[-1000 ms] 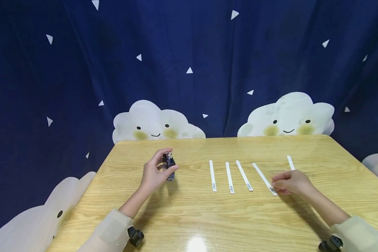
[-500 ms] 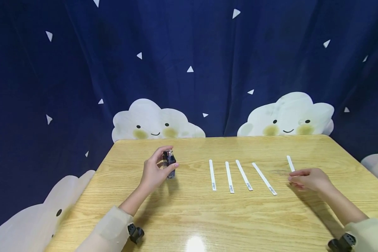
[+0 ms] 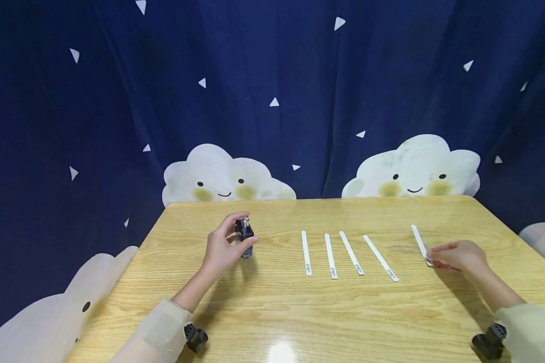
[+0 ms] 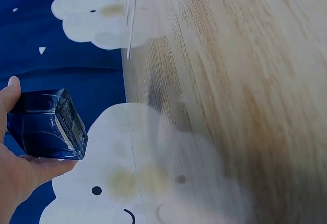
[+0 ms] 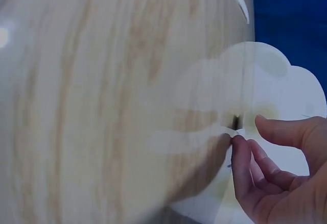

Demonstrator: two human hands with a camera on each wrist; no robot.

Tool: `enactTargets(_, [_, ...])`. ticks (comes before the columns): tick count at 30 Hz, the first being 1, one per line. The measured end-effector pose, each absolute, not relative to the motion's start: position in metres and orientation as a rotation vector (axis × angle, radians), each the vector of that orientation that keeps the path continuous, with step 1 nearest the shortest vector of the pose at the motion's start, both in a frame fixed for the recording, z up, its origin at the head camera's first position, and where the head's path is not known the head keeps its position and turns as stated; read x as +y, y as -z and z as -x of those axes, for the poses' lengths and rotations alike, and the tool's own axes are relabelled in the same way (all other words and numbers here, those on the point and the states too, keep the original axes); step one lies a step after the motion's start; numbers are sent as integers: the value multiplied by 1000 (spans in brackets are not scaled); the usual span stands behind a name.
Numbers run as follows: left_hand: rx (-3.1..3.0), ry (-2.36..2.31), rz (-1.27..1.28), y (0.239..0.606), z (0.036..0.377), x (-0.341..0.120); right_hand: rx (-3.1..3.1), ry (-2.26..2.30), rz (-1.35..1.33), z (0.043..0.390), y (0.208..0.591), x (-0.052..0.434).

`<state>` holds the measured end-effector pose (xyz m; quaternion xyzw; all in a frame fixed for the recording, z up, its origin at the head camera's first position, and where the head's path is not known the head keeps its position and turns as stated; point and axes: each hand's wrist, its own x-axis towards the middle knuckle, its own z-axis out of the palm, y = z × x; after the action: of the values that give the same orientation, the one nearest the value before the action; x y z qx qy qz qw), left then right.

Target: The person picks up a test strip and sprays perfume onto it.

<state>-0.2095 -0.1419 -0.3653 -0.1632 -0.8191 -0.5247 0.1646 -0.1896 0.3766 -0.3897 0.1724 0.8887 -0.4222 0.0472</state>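
Observation:
My left hand (image 3: 232, 238) grips a small dark blue glass bottle (image 3: 244, 244), which stands upright on the wooden table (image 3: 300, 312) at the left. In the left wrist view, the bottle (image 4: 48, 124) sits between my thumb and fingers. My right hand (image 3: 433, 257) rests at the right side of the table, its fingertips pinching the near end of the rightmost white paper strip (image 3: 419, 240). The right wrist view shows my index finger and thumb at the tip of that strip (image 5: 189, 138).
Several more white paper strips (image 3: 330, 254) lie side by side in the middle of the table, between my hands. A dark blue curtain (image 3: 272, 75) with white cloud figures hangs behind the table's far edge.
My right hand has left the near end of the fourth strip and moved right to the near end of the rightmost strip. The left hand has kept hold of the bottle.

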Motion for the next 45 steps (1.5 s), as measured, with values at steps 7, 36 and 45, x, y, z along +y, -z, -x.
enactTargets(7, [-2345,1499,464,365,209,-140,2905,988,-547,190,395,368])
enactTargets(36, [-2347,1484,454,363,208,-141,2819,1095,-404,190,399,367])
enactTargets(45, [-2335,1488,457,363,208,-142,2778,1121,-397,190,398,363])
